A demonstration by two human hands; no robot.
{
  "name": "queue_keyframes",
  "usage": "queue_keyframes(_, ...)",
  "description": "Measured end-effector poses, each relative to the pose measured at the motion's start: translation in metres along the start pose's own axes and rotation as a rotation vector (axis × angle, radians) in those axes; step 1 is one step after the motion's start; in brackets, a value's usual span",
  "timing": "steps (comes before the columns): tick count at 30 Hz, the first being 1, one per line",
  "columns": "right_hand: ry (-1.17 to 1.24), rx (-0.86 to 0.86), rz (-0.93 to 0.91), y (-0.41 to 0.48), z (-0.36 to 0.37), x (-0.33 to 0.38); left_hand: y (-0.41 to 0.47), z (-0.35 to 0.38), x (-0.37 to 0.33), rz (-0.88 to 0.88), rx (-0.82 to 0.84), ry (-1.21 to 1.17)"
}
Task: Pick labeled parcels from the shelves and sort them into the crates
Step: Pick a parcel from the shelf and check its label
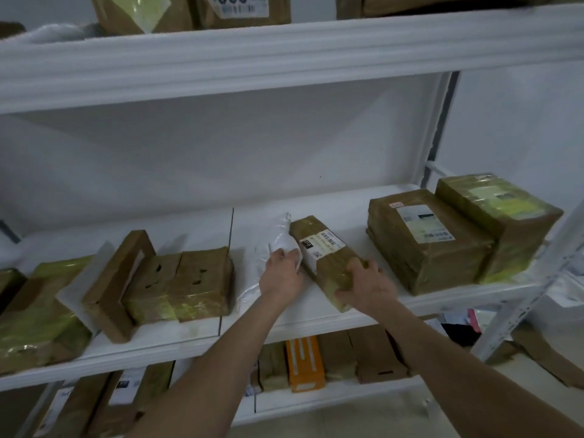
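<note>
A long brown taped parcel [319,248] with a white label lies on the middle shelf [316,314]. My right hand [366,286] grips its near end, fingers wrapped over the top. Left of it lies a white plastic mailer bag [271,245]. My left hand [281,273] is closed on that bag's upper part, right beside the brown parcel. No crate is in view.
Two large brown labelled parcels [426,238] are stacked at the shelf's right end. Several taped boxes [177,279] sit at the left. The top shelf [284,55] holds more parcels. The lower shelf has an orange box [305,363] among brown ones.
</note>
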State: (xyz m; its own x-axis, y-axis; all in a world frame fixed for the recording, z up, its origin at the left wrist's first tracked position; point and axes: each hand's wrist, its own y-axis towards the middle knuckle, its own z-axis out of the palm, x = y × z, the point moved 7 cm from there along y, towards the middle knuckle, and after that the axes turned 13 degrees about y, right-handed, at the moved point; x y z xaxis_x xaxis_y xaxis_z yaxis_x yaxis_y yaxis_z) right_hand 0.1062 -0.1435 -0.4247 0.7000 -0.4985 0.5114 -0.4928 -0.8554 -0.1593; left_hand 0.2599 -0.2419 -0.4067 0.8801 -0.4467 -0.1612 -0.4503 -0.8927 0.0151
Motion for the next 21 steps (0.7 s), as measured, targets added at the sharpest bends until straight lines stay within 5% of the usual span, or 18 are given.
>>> queue_keyframes(5, 0.451, -0.032, 0.134, 0.002, -0.023, -0.032, -0.008, 0.033, -0.021, -0.007, 0.138, 0.049)
queue_keyframes(9, 1.330, 0.047, 0.261, -0.007, -0.024, -0.047, -0.018, 0.010, -0.033, -0.168, -0.015, -0.354)
queue_keyframes(11, 1.549, 0.212, 0.305, -0.011, -0.015, -0.045, -0.021, 0.007, -0.037, -0.282, 0.089, -0.715)
queue_keyframes(15, 1.621, 0.420, 0.283, -0.016, -0.009, -0.030, -0.032, 0.007, -0.057, -0.274, 0.380, -1.282)
queue_keyframes(21, 1.565, 0.513, 0.121, -0.024, -0.025, -0.004, -0.031, -0.010, -0.056, -0.202, 0.246, -1.361)
